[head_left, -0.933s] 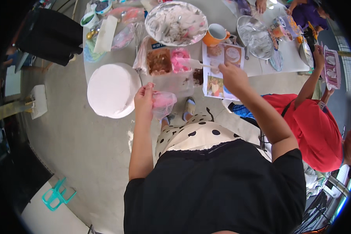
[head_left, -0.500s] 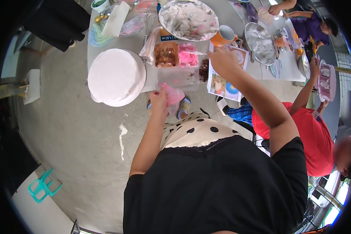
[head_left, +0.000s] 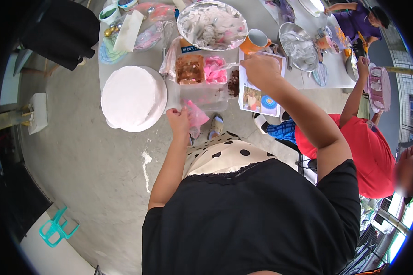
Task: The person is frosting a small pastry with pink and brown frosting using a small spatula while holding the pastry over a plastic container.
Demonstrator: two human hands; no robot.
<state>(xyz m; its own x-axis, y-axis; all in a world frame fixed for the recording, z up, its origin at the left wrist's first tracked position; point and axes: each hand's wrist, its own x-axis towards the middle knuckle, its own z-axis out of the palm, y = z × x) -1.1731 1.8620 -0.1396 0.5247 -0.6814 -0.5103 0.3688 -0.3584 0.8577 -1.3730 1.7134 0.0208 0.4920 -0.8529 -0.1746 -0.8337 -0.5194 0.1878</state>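
My left hand (head_left: 178,120) is closed on the gathered edge of a pink-stained clear piping bag (head_left: 197,120), which hangs over the table's near edge. My right hand (head_left: 263,72) grips a slim light-coloured utensil (head_left: 229,65); its exact kind is hard to make out. The utensil's far end reaches to the pink cream (head_left: 214,70) in a compartment of a clear plastic tray (head_left: 202,97). Brown cream (head_left: 190,69) fills the compartment beside it. Left of the tray stands a round white-frosted cake (head_left: 132,98).
Behind the tray are a large bowl of white cream (head_left: 212,25), an orange mug (head_left: 255,41) and a whisk (head_left: 167,33). Printed pictures (head_left: 257,98) lie under my right forearm. At right, a person in red (head_left: 362,151) holds a pink cake (head_left: 379,89). A green stool (head_left: 58,227) stands on the floor.
My left hand and the piping bag have shifted slightly left, and the bag hangs more to the hand's right. The utensil in my right hand stays near the pink cream. The whole view has shifted a little.
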